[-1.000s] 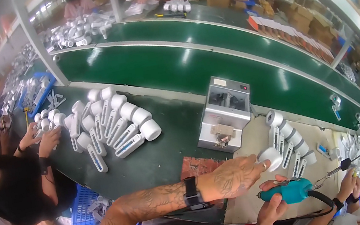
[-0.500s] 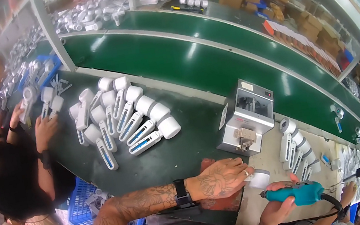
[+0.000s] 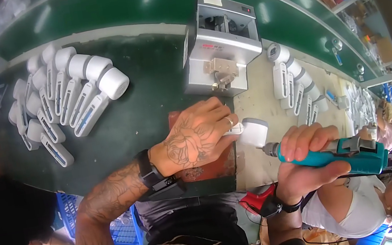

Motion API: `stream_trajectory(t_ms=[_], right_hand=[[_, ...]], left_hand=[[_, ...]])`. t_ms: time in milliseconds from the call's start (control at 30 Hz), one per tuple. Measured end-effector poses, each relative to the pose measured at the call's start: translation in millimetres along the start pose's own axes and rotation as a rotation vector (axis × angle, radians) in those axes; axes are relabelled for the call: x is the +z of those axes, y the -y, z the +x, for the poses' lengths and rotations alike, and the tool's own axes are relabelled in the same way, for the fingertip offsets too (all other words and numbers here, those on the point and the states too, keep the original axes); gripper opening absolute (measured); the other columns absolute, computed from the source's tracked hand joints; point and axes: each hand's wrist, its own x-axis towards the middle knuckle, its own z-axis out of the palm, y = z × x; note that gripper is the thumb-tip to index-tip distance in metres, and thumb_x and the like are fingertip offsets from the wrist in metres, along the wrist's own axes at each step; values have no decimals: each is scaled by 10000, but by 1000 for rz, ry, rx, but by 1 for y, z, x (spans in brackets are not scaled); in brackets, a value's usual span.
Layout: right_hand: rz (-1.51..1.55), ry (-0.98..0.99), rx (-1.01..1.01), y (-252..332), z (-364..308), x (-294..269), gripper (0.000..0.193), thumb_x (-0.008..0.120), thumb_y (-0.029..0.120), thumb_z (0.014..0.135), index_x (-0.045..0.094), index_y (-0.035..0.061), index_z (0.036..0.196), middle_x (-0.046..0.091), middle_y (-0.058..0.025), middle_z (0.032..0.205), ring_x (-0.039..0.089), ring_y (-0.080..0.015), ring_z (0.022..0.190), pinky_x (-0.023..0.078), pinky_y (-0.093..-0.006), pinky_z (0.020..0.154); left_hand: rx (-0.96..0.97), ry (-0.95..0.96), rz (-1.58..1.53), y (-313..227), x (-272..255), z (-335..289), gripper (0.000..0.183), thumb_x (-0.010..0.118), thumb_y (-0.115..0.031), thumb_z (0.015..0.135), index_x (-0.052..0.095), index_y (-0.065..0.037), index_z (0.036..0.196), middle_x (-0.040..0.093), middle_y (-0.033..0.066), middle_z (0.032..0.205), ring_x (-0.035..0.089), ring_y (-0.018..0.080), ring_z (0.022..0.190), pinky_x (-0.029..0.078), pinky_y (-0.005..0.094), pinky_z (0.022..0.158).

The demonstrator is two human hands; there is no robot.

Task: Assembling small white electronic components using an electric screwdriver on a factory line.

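Note:
My left hand (image 3: 196,137) is closed on the handle of a white plastic handheld appliance (image 3: 253,132), whose rounded head sticks out to the right of my fingers. Much of its handle is hidden under the hand, which rests over a worn reddish-brown pad (image 3: 209,171). In my right hand (image 3: 303,156) is a teal electric screwdriver (image 3: 368,160), its body lying across the palm. The driver's tip points left, close to the appliance's head; whether they touch I cannot tell.
A grey metal machine (image 3: 220,48) stands just beyond my hands. Several white appliances (image 3: 92,106) lie fanned at left, and a row of similar ones (image 3: 292,75) lies at right. Behind runs a green conveyor belt (image 3: 99,11). Co-workers sit on both sides; a blue basket (image 3: 126,233) is below.
The view has shifted, turning down and to the right. My right hand has raised the screwdriver and brought its tip beside the appliance's head. My left hand keeps its hold.

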Motion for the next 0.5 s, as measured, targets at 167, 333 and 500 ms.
stream_trajectory(t_ms=[167, 333, 500], right_hand=[[-6, 30, 83, -15, 7, 20, 725, 472, 791, 871, 485, 76, 995, 447, -15, 655, 410, -144, 542, 352, -293, 526], [-71, 16, 139, -29, 9, 31, 794, 484, 815, 843, 516, 60, 1086, 468, -23, 644, 448, -157, 572, 371, -308, 553], [-80, 8, 139, -36, 9, 33, 808, 485, 820, 839, 519, 50, 1083, 480, -27, 638, 463, -162, 568, 379, -313, 548]], left_hand=[[-13, 28, -8, 0, -4, -4, 299, 784, -156, 741, 630, -37, 968, 596, 80, 901, 581, 272, 864, 513, 387, 746], [-44, 13, -19, 0, -2, -6, 293, 779, -166, 748, 623, -39, 961, 592, 83, 902, 585, 281, 863, 514, 400, 752], [-36, 2, -29, 4, -4, -5, 288, 773, -174, 754, 621, -37, 956, 587, 94, 900, 586, 296, 865, 512, 404, 758]])
